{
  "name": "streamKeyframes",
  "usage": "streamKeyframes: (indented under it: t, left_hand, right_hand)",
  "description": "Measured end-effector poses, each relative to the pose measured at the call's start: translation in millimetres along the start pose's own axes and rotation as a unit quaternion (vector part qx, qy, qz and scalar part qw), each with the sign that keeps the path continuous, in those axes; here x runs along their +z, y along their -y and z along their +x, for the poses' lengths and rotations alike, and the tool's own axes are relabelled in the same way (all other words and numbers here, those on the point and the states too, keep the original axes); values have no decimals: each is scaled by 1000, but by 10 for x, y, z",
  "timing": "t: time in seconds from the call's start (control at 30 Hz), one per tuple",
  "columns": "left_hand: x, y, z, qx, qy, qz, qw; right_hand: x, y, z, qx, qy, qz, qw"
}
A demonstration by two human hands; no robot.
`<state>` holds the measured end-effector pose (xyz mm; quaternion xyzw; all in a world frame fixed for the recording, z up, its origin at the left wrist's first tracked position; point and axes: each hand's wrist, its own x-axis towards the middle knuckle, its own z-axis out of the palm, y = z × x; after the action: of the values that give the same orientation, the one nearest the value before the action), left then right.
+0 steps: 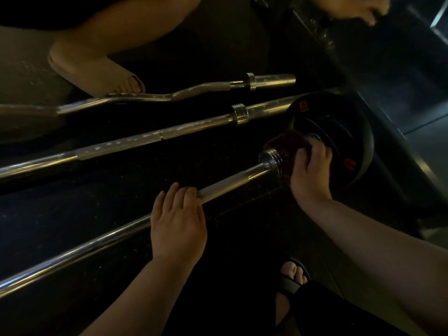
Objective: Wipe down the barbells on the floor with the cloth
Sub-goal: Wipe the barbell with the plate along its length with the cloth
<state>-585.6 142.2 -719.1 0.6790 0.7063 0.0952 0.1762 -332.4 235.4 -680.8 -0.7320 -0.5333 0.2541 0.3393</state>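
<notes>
Labels (349,164) on plate (339,122) seemingly red, unreadable; right hand (311,170) grips cloth (286,144).

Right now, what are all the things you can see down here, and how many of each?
zigzag silver metal curl bar: one, silver, farthest away on the floor
long straight silver metal barbell: one, silver, middle of the three
near silver metal barbell: one, silver, closest
round black weight plate: one, black with red labels, on the near barbell's right end
dark red cloth: one, around the near barbell beside the plate
beige slide sandal: one, on another person's foot, upper left
dark speckled floor: one, under everything
black sandal: one, on the person's foot, bottom
left hand: grips the near barbell
right hand: holds the cloth
</notes>
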Motion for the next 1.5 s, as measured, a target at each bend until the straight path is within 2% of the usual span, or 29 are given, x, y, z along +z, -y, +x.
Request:
streamKeyframes:
  t: [0.07, 0.1, 0.17, 0.23, 0.37, 0.43, 0.5, 0.6, 0.67, 0.73, 0.8, 0.83, 0.93, 0.97, 1.03, 1.1, 1.17, 1.2, 1.27, 1.3, 1.37, 1.43, 1.5]
  left_hand:
    - [-8, 12, 0, -2, 1, 1, 1000]
    - [-24, 3, 3, -4, 6, -1, 1000]
    - [-64, -24, 12, -7, 27, -4, 1000]
    - [-102, -51, 17, -6, 35, -6, 999]
    - [-103, -11, 12, -5, 36, -11, 999]
    - [-95, -7, 11, -8, 34, -10, 999]
    - [-97, -35, 15, -11, 36, -12, 999]
    - [-92, -38, 3, -10, 32, -18, 999]
    - [-81, -20, -3, 0, 24, -22, 999]
    - [-73, -13, -7, 2, 20, -20, 1000]
    - [-65, -26, -2, -1, 14, -22, 1000]
    - [-66, -34, -2, -3, 13, -21, 1000]
    - [-49, -30, -18, -4, 14, -16, 1000]
    - [-44, -19, -19, -3, 14, -13, 1000]
    - [-29, -3, -10, -2, 14, -10, 1000]
    - [-23, -8, 16, -6, 12, -11, 1000]
    - [-15, -18, 32, -12, 13, -15, 1000]
    - [-14, -17, 28, -14, 13, -15, 1000]
    - [-17, -16, 17, -15, 12, -13, 1000]
    - [-19, -16, 17, -15, 13, -14, 1000]
    - [-17, -20, 19, -13, 14, -14, 1000]
    - [-5, -20, 19, -12, 10, -11, 1000]
    - [17, -9, 14, -14, 8, -4, 1000]
  right_hand:
    - [31, 120, -41, -67, 22, -42, 997]
    - [98, 161, -90, -110, 59, -109, 986]
    - [304, 184, -248, -190, 145, -242, 940]
    - [445, 192, -382, -206, 210, -262, 919]
    - [409, 112, -337, -217, 175, -308, 910]
    - [445, 129, -402, -187, 169, -299, 920]
    - [515, 195, -534, -176, 198, -259, 929]
    - [481, 181, -544, -227, 245, -246, 910]
    - [413, 99, -396, -248, 215, -285, 901]
    - [400, 86, -326, -209, 172, -290, 918]
    - [470, 165, -391, -165, 172, -245, 940]
    - [508, 211, -444, -162, 196, -227, 940]
    - [506, 262, -571, -226, 294, -204, 906]
    - [459, 302, -554, -216, 310, -168, 910]
    - [342, 408, -447, -144, 263, -50, 953]
    - [202, 451, -242, -98, 112, 30, 988]
    - [63, 418, -3, -88, 3, 5, 996]
    - [15, 347, 118, -89, -9, -27, 996]
    - [-57, 166, 306, -61, 63, -138, 987]
    - [-90, 75, 363, -44, 107, -218, 969]
    - [-132, -39, 428, -53, 112, -332, 935]
    - [-134, -24, 455, -87, 104, -321, 937]
    - [-104, 10, 416, -83, 171, -218, 957]
